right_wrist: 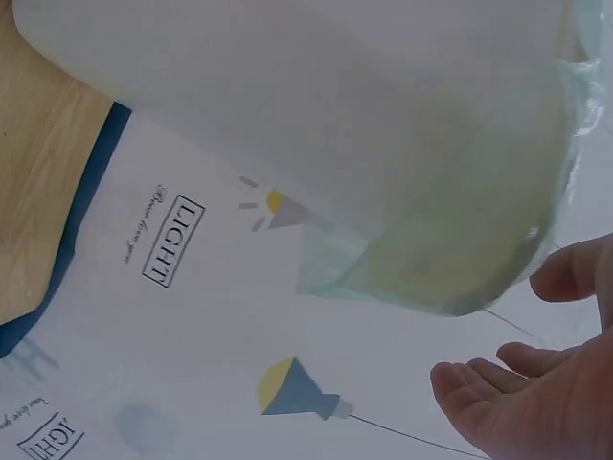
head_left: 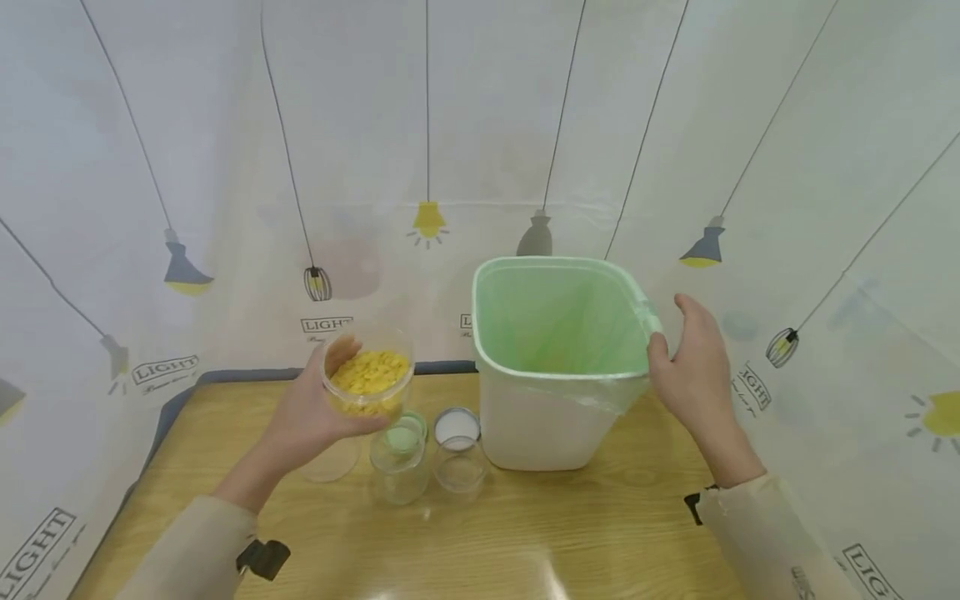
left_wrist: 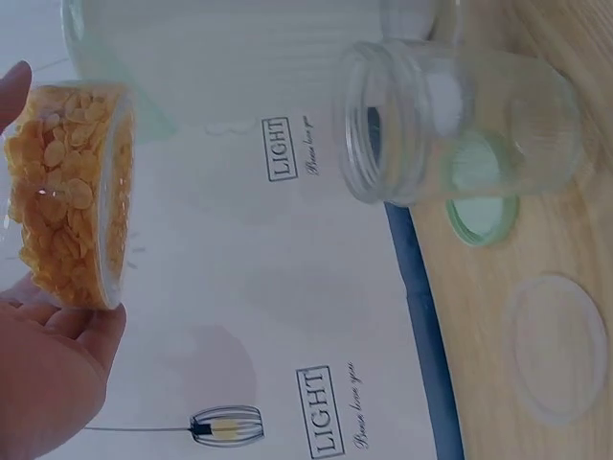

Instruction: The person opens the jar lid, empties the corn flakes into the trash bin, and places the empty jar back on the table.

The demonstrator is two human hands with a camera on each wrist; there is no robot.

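My left hand [head_left: 318, 408] grips a clear round container of yellow cornflakes [head_left: 371, 372], raised above the table and tilted so its mouth shows. In the left wrist view the thumb and fingers lie on opposite sides of the container [left_wrist: 67, 192]. A white waste bin [head_left: 543, 425] stands to its right, lined with a pale green bag [head_left: 555, 312] folded over the rim. My right hand [head_left: 693, 367] is beside the bin's right rim, thumb tip right at the edge. The right wrist view shows the fingers [right_wrist: 488, 388] relaxed with nothing between them, near the bag's folded edge [right_wrist: 431, 268].
Below the left hand an empty glass jar [head_left: 401, 479] stands on the wooden table [head_left: 525, 533]. Near it are a green lid [head_left: 406, 433], a white lid [head_left: 457, 427], a small clear cup [head_left: 461, 468] and a clear disc [left_wrist: 556, 350]. A lamp-patterned sheet [head_left: 480, 125] hangs behind.
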